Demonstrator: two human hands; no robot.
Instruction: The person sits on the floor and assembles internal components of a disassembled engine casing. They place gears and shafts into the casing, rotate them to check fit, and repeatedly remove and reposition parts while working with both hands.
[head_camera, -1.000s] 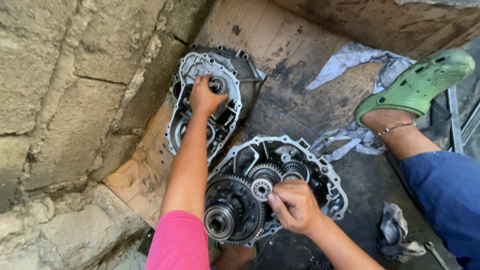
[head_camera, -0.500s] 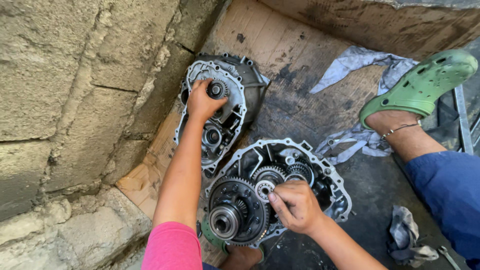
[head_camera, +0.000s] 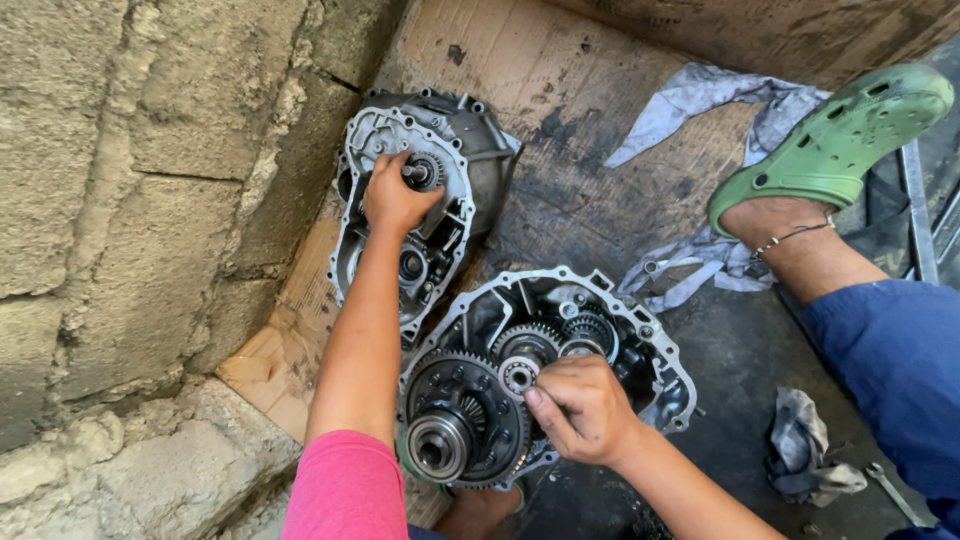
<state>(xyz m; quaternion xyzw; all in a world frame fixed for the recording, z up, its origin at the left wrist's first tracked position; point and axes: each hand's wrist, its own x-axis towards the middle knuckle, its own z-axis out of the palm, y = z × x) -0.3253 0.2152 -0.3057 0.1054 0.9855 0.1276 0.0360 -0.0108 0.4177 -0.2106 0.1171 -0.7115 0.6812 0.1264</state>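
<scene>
A rough stone block wall borders a floor covered with oil-stained brown cardboard, which keeps the parts off the dirt. The grey cast-aluminium gearbox cover half leans on the wall, exposing its inner face; the left hand rests there, fingers curled by a small shaft, grip not clearly closed. The open grey gearbox housing with steel gears lies flat, steadying the gear stack; the right hand pinches at the bearing-capped shaft end. Grey rags lie nearby, beside another person's green clog.
</scene>
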